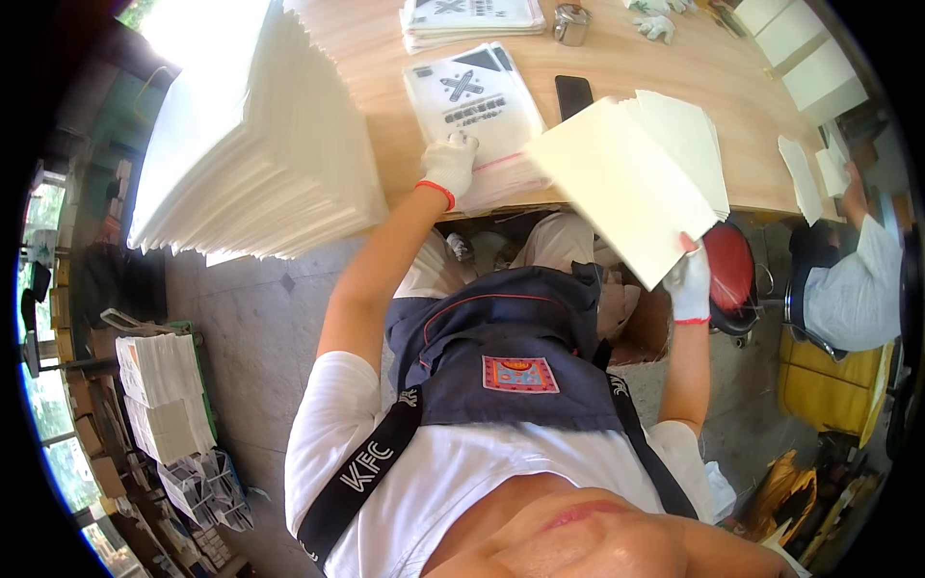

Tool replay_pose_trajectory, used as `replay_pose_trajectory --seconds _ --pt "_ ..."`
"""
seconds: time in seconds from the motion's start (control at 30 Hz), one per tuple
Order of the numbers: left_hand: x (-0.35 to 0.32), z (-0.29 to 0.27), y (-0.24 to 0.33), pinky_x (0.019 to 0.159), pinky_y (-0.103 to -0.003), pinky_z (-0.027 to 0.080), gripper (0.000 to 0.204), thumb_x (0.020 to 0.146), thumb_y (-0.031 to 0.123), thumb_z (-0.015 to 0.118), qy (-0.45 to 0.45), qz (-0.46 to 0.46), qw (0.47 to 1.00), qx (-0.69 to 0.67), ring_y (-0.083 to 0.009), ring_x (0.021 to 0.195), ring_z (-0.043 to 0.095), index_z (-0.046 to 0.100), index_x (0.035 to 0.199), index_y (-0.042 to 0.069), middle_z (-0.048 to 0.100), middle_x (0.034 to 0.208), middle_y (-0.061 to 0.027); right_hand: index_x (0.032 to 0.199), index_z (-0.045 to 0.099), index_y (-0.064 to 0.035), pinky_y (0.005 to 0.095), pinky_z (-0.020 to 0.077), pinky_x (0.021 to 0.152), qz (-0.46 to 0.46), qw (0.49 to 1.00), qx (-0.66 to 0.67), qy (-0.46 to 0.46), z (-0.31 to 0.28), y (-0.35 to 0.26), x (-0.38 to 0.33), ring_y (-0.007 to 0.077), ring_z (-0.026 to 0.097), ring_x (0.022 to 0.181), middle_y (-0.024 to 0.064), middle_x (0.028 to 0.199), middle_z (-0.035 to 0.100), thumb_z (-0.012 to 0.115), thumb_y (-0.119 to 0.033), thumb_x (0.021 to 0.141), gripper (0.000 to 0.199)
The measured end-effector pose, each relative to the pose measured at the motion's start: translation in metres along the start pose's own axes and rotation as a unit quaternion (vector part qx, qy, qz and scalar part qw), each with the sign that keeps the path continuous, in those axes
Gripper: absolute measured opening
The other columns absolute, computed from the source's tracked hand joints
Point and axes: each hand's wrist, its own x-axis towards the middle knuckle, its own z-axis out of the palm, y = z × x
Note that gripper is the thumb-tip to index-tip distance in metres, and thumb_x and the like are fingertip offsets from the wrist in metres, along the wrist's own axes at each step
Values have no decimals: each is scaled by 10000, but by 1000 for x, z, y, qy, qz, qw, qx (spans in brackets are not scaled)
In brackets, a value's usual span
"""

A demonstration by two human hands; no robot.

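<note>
My left hand [449, 166], in a white glove with a red cuff, is closed at the left edge of the top bag on a stack of clear printed plastic bags [482, 111]. A pencil-and-ruler motif marks the bags. In my gloved right hand [687, 277] is a cream sheaf of paper [621, 188], gripped by its near right corner. It is tilted over the table's front edge, its far left corner close to the bags. Behind it, partly covered, lies a pile of similar cream paper [689, 144]. The left fingertips are hard to make out.
A tall stack of white paper [260, 154] stands at the table's left. A black phone [574, 94], another bag stack [472, 21], a metal tin [570, 25] and white gloves [656, 27] lie farther back. A red stool [732, 275] and another person [853, 289] are at right.
</note>
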Motion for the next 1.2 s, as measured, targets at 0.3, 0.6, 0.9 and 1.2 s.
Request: replay_pose_trajectory --seconds 0.3,0.6,0.9,1.2 --pt "-7 -10 -16 757 -401 499 353 711 135 612 17 43 995 -89 -258 1021 541 543 1055 163 551 1054 -54 1236 387 58 189 544 519 147 989 19 -7 42 72 -8 158 650 720 143 1038 591 558 -114 823 479" --pt "-3 -3 -18 771 -395 496 332 722 136 583 49 21 995 -89 -250 1023 537 548 1052 161 554 1040 -53 1212 418 64 149 504 451 183 979 6 -90 13 80 0 130 650 681 141 1018 608 565 -124 823 456" --pt "6 17 -39 737 -389 491 252 733 88 531 62 19 983 -172 -248 1013 532 568 971 160 559 1022 -27 1251 409 -11 253 521 670 144 986 57 -66 30 98 3 181 602 949 115 1131 561 522 -101 852 424" --pt "-13 -13 -51 701 -330 466 219 756 8 472 148 -1 926 -347 -219 788 583 599 887 128 598 935 -64 1217 436 -41 273 529 622 155 976 143 54 58 106 -15 178 606 900 89 1096 569 501 -98 873 355"
